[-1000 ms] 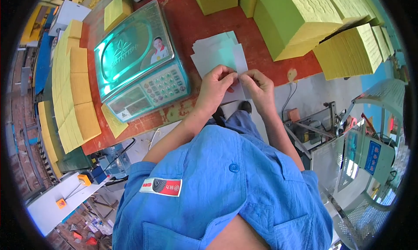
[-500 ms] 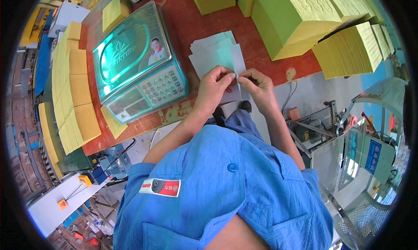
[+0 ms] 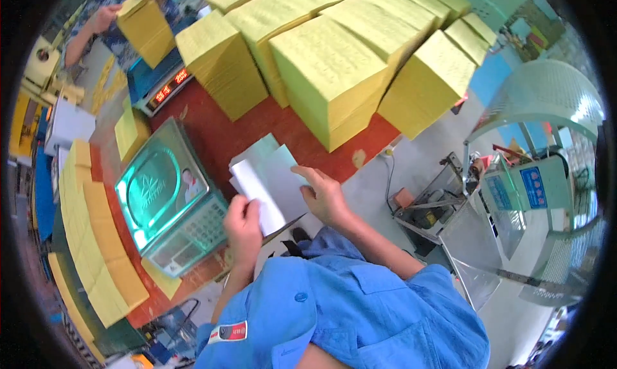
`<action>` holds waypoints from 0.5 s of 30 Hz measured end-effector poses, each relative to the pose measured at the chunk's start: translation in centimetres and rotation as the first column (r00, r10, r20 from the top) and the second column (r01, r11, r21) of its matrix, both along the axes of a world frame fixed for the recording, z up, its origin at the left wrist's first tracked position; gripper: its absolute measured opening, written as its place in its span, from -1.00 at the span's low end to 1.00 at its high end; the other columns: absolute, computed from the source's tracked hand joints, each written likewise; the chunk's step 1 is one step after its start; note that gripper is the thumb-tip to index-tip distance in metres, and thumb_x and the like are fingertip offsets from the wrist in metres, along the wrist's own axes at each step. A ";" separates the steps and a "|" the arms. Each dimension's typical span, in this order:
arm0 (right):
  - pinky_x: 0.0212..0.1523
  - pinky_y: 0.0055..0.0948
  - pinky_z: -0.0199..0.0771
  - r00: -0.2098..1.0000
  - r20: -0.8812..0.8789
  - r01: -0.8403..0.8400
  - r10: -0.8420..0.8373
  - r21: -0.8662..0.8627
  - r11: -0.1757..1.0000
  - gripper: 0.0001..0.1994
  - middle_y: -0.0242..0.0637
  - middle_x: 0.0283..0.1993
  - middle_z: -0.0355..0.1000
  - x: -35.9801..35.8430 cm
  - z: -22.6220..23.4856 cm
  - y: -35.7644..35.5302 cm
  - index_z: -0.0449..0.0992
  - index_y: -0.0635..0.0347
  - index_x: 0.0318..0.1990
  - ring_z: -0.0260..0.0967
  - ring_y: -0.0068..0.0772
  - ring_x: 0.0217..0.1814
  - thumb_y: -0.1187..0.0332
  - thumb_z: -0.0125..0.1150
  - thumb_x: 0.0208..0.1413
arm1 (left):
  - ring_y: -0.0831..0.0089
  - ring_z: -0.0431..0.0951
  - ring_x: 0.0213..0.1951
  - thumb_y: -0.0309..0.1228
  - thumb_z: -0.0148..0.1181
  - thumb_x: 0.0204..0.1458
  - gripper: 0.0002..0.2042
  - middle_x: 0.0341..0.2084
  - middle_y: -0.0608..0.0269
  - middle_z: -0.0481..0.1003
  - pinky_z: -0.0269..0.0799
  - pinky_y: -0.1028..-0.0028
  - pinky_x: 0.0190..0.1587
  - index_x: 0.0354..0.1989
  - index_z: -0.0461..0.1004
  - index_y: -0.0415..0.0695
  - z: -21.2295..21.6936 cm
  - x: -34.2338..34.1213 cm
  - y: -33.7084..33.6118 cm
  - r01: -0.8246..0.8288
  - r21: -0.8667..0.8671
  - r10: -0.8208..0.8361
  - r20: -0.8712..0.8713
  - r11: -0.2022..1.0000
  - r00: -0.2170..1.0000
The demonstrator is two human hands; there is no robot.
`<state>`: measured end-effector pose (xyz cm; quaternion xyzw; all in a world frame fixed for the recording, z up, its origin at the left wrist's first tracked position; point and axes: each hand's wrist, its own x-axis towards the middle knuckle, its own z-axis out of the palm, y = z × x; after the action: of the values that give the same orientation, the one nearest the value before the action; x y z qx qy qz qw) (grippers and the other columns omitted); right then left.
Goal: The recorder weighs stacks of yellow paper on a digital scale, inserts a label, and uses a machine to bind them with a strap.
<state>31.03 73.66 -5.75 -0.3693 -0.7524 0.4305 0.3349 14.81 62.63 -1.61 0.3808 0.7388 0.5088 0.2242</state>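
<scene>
A white paper strip (image 3: 260, 199) is gripped in the closed left hand (image 3: 244, 226) and is held over a pile of pale sheets (image 3: 281, 179) near the edge of the red counter (image 3: 218, 128). The right hand (image 3: 326, 201) is held open at the pile's right edge; whether the sheets are touched cannot be told. The pile is flanked by a scale (image 3: 164, 189) on the left and yellow stacks (image 3: 331, 80) beyond.

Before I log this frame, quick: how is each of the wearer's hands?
Left hand: closed, holding a white paper strip.
Right hand: open beside the pale sheets; contact unclear.
</scene>
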 end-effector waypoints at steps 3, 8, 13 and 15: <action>-0.10 -0.15 0.51 0.992 0.110 0.059 -0.067 0.075 0.995 -0.52 0.03 -0.16 0.47 0.9 1.4 0.4 0.36 0.13 0.13 0.47 0.05 -0.11 0.60 0.11 -0.02 | 0.32 0.43 -0.47 -0.56 0.15 0.06 -0.94 -0.54 0.10 0.42 0.30 0.36 -0.40 -0.42 0.41 -0.23 3.9 -1.4 -2.2 0.029 0.039 -0.018 -0.269 0.999 0.963; -0.23 -0.18 0.53 0.995 0.009 0.098 -0.104 0.261 0.960 -0.66 -0.09 -0.27 0.48 3.9 3.2 0.3 0.47 0.17 -0.02 0.50 -0.02 -0.23 0.56 0.17 -0.01 | 0.29 0.47 -0.34 -0.63 0.21 -0.06 -0.90 -0.38 0.12 0.47 0.34 0.35 -0.30 -0.35 0.46 -0.23 10.4 -2.3 -0.8 0.313 0.112 -0.154 -0.687 0.943 0.710; -0.28 -0.37 0.51 0.966 -0.108 0.244 -0.235 0.079 0.967 -0.86 -0.15 -0.33 0.50 8.6 3.7 -0.3 0.57 0.20 -0.23 0.51 -0.20 -0.31 0.57 0.18 0.04 | 0.49 0.47 -0.26 -0.56 0.15 0.05 -0.89 -0.32 0.31 0.47 0.37 0.43 -0.25 -0.25 0.47 -0.27 16.3 -1.3 2.6 0.157 0.483 -0.196 0.031 0.861 0.980; -0.30 -0.45 0.45 0.937 -0.124 0.306 -0.327 -0.163 0.938 -0.88 -0.23 -0.42 0.48 10.0 3.1 -0.1 0.55 0.29 -0.21 0.44 -0.53 -0.33 0.52 0.20 0.09 | 0.54 0.46 -0.28 -0.53 0.12 0.10 -0.83 -0.30 0.36 0.46 0.38 0.50 -0.26 -0.14 0.44 -0.26 16.8 -0.4 7.1 -0.016 0.654 -0.244 0.304 0.756 0.921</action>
<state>41.03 73.54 -2.69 -0.4753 -0.6233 0.4495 0.4284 14.42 69.70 15.17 0.3765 0.4373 0.7788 0.2460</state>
